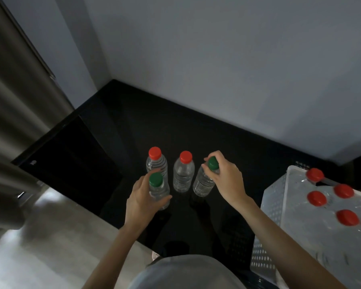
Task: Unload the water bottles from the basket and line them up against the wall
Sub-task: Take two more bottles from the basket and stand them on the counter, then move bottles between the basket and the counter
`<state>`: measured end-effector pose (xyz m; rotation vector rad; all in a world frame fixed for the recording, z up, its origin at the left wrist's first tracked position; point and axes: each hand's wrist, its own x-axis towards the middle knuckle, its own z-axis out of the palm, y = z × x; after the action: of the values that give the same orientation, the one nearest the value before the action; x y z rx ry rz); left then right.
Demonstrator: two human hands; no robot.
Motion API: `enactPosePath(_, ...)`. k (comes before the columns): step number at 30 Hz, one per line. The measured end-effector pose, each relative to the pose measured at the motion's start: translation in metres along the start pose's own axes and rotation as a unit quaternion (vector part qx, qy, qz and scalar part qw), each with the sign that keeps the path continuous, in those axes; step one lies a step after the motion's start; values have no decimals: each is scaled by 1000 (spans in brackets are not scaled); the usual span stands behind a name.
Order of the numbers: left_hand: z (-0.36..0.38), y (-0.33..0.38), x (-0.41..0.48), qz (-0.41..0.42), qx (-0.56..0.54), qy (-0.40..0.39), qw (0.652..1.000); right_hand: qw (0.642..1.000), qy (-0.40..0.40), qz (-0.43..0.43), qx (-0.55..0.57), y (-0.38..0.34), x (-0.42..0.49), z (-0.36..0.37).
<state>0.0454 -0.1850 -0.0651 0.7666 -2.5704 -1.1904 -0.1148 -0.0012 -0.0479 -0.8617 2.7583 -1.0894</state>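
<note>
**Two green-capped bottles in hand over the black counter**

Closest to me is my own grey shirt (186,272) at the bottom edge, and both forearms reach forward from it over the black counter (227,142). My left hand (143,197) has a closed grip around the body of a clear bottle with a green cap (158,189). Its long axis is near vertical, cap up toward the camera. My right hand (225,176) pinches the neck of a second green-capped bottle (204,180) just under the cap. This one is tilted: the cap leans to the right and away, the base points down and to the left. I cannot tell if either base touches the counter.

Between and behind my hands stand two red-capped bottles (183,174), upright, side by side, apart from the grey wall (217,59). The left one is just behind the bottle in my left hand.

On the right sits the white perforated basket (267,226), with several red caps (347,217) of more bottles showing inside, all pointing up.
</note>
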Motion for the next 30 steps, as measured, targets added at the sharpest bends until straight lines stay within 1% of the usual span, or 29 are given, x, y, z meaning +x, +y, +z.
enactPosePath(4,2,6,-8,17,-40,49,998,998,-62,-1,4,-1,-2,-8)
enactPosePath(6,-1,14,-11,21,-43,78,996,998,-70,-11,-1,0,-5,-16)
enactPosePath(9,-9,32,-17,52,14,134,990,999,-30,-29,1,-3,-14,-38)
enactPosePath(13,-14,66,-28,120,116,221,961,998,44,-50,16,-9,-37,-80)
enactPosePath(15,-12,88,-34,163,120,247,948,997,65,-47,13,-6,-53,-102)
enactPosePath(17,-4,110,-41,199,104,247,943,996,85,-38,12,2,-72,-121)
enactPosePath(21,31,150,-54,242,54,184,951,990,137,9,24,26,-112,-150)
enactPosePath(24,70,176,-67,245,-8,95,965,982,173,71,32,48,-144,-166)
enactPosePath(27,112,201,-84,212,-98,-33,972,962,216,152,77,63,-175,-176)
enactPosePath(30,152,221,-95,155,-179,-134,962,942,245,187,133,67,-193,-176)
